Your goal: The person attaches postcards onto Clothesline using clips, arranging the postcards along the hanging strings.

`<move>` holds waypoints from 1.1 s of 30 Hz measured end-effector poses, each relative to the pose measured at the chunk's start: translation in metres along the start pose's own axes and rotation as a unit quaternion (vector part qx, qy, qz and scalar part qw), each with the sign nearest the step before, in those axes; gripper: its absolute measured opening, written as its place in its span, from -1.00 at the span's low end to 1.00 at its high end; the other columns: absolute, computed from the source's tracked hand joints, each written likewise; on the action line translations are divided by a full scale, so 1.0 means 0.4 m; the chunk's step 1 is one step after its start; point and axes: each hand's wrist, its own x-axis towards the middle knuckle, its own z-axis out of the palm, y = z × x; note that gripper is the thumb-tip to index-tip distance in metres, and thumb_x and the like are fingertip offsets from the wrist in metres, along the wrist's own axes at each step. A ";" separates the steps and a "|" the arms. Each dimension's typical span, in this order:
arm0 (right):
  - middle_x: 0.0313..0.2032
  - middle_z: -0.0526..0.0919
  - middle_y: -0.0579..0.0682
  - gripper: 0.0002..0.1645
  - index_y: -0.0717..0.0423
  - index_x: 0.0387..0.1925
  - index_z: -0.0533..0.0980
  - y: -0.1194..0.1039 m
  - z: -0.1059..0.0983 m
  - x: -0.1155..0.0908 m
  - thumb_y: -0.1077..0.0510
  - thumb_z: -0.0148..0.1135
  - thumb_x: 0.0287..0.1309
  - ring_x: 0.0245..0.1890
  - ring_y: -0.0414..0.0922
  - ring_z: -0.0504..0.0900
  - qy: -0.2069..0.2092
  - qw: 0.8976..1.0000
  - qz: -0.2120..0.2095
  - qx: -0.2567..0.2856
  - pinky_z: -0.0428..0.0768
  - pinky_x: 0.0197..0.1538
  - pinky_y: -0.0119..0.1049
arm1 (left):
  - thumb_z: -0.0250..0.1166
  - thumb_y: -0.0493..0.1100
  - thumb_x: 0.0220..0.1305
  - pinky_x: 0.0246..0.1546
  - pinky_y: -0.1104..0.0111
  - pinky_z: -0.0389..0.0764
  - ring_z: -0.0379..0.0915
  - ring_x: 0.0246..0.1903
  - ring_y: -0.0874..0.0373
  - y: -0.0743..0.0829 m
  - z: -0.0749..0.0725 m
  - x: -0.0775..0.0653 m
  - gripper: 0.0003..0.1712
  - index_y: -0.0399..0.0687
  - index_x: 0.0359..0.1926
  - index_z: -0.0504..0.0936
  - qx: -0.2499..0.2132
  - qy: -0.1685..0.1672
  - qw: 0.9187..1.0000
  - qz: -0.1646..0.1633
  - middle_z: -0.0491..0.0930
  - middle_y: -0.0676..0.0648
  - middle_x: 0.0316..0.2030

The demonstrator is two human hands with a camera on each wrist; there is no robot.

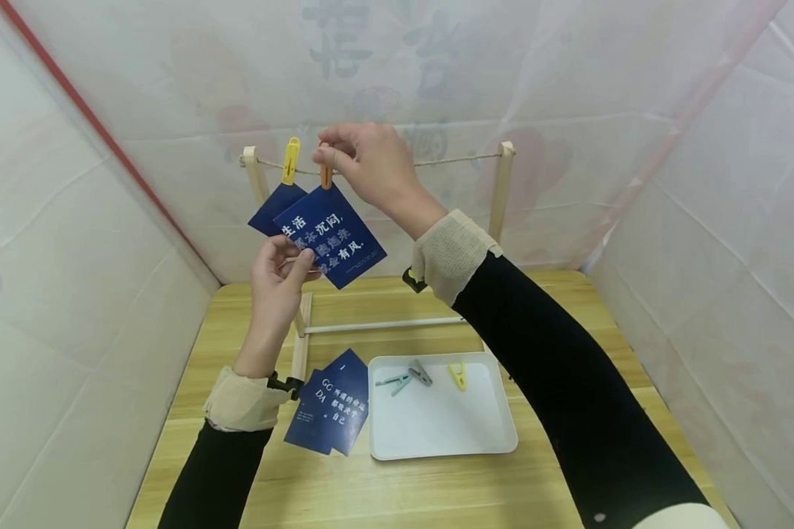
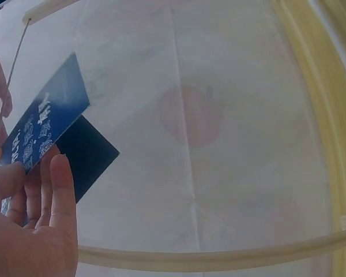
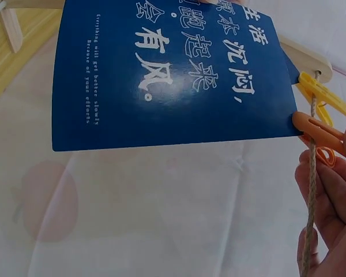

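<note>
My left hand [image 1: 283, 268] pinches the lower left edge of a dark blue card with white Chinese lettering [image 1: 344, 242], thumb on its printed face. At the card's top corner my right hand [image 1: 373, 162] grips an orange clothespin [image 1: 326, 173]. In the right wrist view the orange clothespin [image 3: 320, 131] sits at the card's corner, right at the twine [image 3: 311, 196]. A second blue card [image 1: 274, 209] hangs just to the left under a yellow clothespin [image 1: 291, 160], partly hidden behind the front card.
The twine runs between two wooden posts, the right post [image 1: 503, 184] standing apart from the hands. On the wooden table [image 1: 437, 492] lie overlapping blue cards [image 1: 331, 408]. Beside them a white tray [image 1: 443, 433] holds a teal clothespin [image 1: 397, 382], a grey clothespin [image 1: 420, 372] and a yellow clothespin [image 1: 458, 376].
</note>
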 end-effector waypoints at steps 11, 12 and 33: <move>0.09 0.67 -0.34 -0.43 -0.30 0.32 0.45 -0.005 0.004 -0.002 -0.33 0.00 0.39 -0.02 -0.37 0.65 -0.012 0.998 0.001 -0.063 0.31 0.37 -0.28 | 0.15 -0.20 0.48 -0.21 0.36 0.74 0.65 -0.25 0.08 -0.005 -0.003 -0.010 -0.76 -0.24 0.03 0.39 0.005 0.003 1.000 -0.011 0.49 -0.08 -0.20; 0.09 0.67 -0.35 -0.42 -0.31 0.34 0.43 -0.007 0.005 -0.002 -0.33 -0.02 0.39 -0.01 -0.38 0.65 -0.013 0.998 0.003 -0.065 0.29 0.39 -0.28 | 0.15 -0.20 0.48 -0.22 0.38 0.74 0.65 -0.25 0.06 -0.006 -0.003 -0.010 -0.75 -0.25 0.04 0.38 0.002 0.004 1.000 -0.010 0.49 -0.08 -0.20; 0.29 0.51 -0.27 -0.39 -0.25 0.38 0.39 0.018 -0.008 -0.027 -0.32 -0.02 0.42 0.32 -0.32 0.41 0.067 0.997 -0.033 -0.029 0.20 0.41 -0.45 | 0.12 -0.06 0.51 -0.18 0.41 0.72 0.65 -0.14 0.09 -0.029 -0.024 -0.021 -0.60 -0.29 0.13 0.39 0.031 0.000 0.999 -0.011 0.58 -0.23 0.00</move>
